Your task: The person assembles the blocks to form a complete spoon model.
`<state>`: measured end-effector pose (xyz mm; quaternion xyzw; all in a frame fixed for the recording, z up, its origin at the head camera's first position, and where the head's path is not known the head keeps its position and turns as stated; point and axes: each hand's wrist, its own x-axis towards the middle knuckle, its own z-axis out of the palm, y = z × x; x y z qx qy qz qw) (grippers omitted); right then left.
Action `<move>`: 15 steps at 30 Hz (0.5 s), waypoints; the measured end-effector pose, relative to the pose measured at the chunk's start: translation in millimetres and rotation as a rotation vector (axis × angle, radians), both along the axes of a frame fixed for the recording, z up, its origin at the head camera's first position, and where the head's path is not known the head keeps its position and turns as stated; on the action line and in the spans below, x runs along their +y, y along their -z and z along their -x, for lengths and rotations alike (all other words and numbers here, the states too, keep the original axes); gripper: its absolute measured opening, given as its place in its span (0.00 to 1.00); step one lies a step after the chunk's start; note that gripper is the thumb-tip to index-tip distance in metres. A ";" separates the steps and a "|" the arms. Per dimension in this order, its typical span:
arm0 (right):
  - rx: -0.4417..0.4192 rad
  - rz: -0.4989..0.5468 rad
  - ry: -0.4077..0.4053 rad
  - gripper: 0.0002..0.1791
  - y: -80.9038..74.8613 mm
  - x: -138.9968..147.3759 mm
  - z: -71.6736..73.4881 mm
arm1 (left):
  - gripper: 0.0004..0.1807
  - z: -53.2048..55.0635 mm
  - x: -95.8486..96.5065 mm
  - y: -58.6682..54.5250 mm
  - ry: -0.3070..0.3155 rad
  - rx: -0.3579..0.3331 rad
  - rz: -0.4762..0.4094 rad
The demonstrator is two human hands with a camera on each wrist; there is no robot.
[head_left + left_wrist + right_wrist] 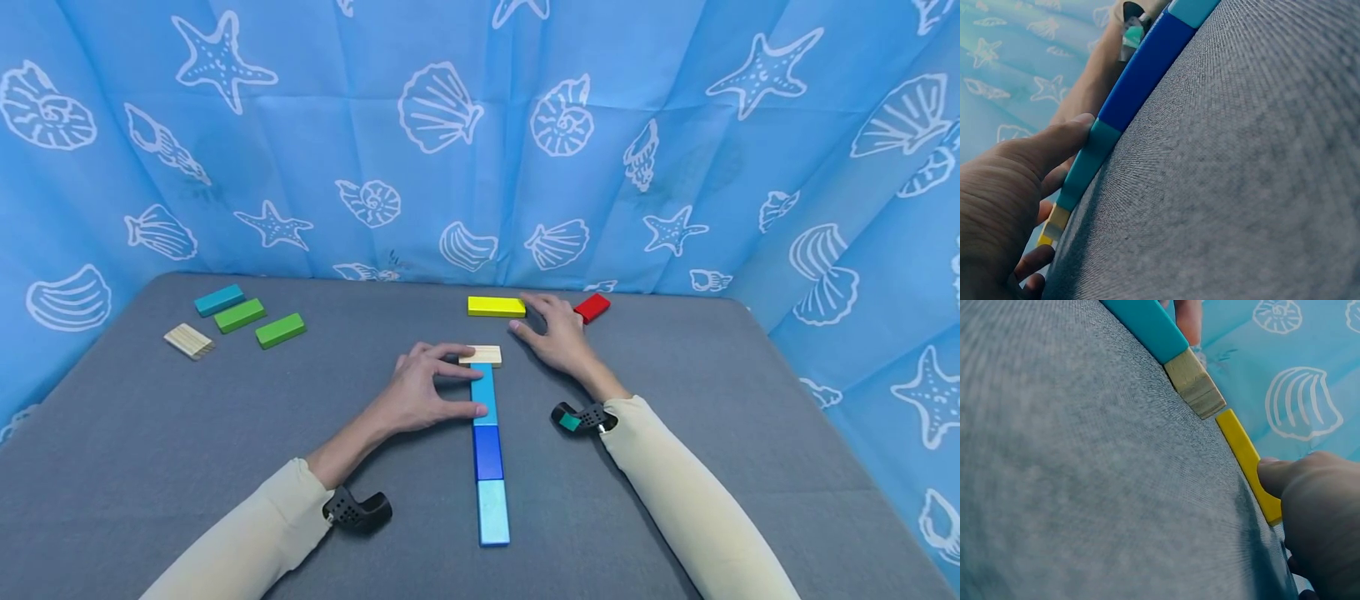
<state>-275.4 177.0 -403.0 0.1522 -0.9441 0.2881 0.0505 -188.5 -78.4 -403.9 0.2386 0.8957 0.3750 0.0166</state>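
Note:
A row of flat blocks runs up the middle of the table in the head view: a pale blue block, a dark blue block and a light blue block. Across the far end lies a wooden block. My left hand touches the light blue block with thumb and index finger; another fingertip lies on the wooden block. Beyond the row, my right hand pinches the right end of a yellow block between thumb and index finger. The thumb covers part of the yellow block in the right wrist view.
Just right of my right hand lies a red block, partly hidden. At the back left are two green blocks, a teal block and a group of wooden blocks. A patterned blue curtain hangs behind the table.

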 end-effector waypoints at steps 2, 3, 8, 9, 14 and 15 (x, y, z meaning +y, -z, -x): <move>-0.003 -0.023 -0.002 0.34 0.2 -0.6 0.0 | 0.27 0.0 -0.1 0.0 0.000 0.000 -0.001; -0.005 -0.032 -0.002 0.34 0.2 -0.9 -0.2 | 0.27 -0.1 -0.1 0.0 0.000 -0.001 0.000; -0.001 -0.054 -0.006 0.34 -0.1 -2.0 -0.8 | 0.27 -1.3 -0.2 -1.5 -0.003 -0.005 0.003; 0.002 -0.053 -0.006 0.33 0.1 -2.0 -0.7 | 0.27 -1.4 -0.2 -1.6 -0.004 -0.005 0.004; 0.031 -0.009 0.001 0.27 2.4 -0.5 0.9 | 0.27 -1.0 -0.3 -1.2 -0.005 -0.007 0.003; 0.037 0.003 0.002 0.25 2.9 -0.1 1.3 | 0.27 -1.0 -0.3 -1.3 -0.005 -0.008 0.002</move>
